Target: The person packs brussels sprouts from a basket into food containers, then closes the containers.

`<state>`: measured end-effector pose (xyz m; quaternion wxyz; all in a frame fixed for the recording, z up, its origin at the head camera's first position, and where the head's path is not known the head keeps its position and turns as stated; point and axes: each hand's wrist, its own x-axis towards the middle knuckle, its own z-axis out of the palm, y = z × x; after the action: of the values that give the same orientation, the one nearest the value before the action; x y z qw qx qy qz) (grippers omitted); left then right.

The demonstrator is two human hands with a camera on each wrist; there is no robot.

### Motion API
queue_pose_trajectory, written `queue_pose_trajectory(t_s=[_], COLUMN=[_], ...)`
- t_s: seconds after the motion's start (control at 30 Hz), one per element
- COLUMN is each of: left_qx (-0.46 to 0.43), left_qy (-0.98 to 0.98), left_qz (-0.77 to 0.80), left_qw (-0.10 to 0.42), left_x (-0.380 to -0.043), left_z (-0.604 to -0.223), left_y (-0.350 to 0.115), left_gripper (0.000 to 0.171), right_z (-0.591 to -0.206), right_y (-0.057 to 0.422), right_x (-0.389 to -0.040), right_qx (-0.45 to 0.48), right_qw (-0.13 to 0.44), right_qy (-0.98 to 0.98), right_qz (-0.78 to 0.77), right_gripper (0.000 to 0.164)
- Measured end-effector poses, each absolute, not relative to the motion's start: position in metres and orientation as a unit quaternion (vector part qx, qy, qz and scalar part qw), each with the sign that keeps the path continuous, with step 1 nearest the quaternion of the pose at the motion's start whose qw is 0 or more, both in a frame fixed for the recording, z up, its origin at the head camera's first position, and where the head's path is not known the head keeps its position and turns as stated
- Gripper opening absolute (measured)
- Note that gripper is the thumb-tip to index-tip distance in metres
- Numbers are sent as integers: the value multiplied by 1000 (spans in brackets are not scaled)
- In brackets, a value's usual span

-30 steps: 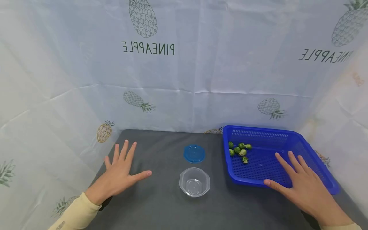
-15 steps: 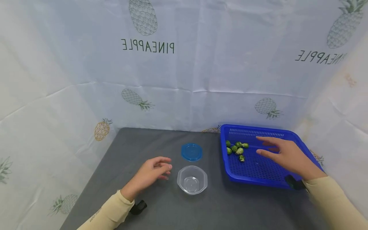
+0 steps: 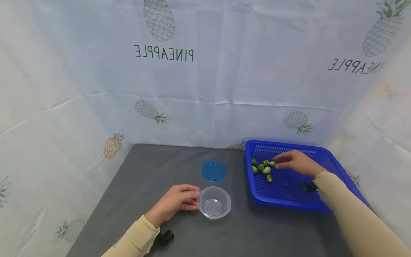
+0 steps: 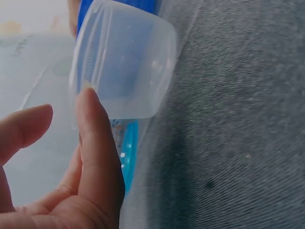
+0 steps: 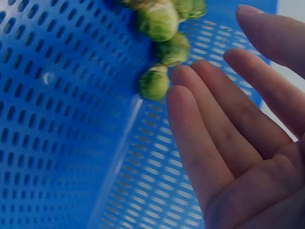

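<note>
A clear plastic container [image 3: 214, 202] stands upright on the grey tabletop, open at the top. My left hand [image 3: 176, 200] is at its left side, fingertips right at the rim. In the left wrist view one finger [image 4: 95, 138] overlaps the container's wall [image 4: 128, 67], while the thumb [image 4: 26, 129] stands apart from it. Over the blue basket [image 3: 289, 205], my right hand [image 3: 297, 162] reaches toward several Brussels sprouts [image 3: 265, 170]. In the right wrist view its fingers [image 5: 190, 138] are extended and apart from the thumb, right beside one sprout [image 5: 155, 83], holding nothing.
A round blue lid [image 3: 213, 171] lies flat behind the container. The perforated basket has raised walls and stands at the right side of the grey table [image 3: 160, 167]. A white pineapple-print curtain [image 3: 205, 71] hangs behind and along the sides.
From widely spread, my left hand has moved right to the container's rim, its fingers drawn closer together. My right hand has gone forward and left over the basket to the sprouts.
</note>
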<state>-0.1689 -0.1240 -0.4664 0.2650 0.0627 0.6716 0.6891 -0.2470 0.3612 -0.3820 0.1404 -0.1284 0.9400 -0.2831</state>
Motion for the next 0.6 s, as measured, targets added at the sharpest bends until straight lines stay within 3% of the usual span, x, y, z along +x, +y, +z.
queue_pose_trajectory(t_s=[0.6], left_qx=[81], left_qy=[641], left_qz=[705], left_qw=[293], left_x=[-173], left_z=[-473], left_y=[-125], left_gripper=[44], right_z=[-416], right_y=[361], right_x=[-274], right_qx=[-104], right_qw=[211], right_qy=[913], right_qz=[-334], right_gripper=[42])
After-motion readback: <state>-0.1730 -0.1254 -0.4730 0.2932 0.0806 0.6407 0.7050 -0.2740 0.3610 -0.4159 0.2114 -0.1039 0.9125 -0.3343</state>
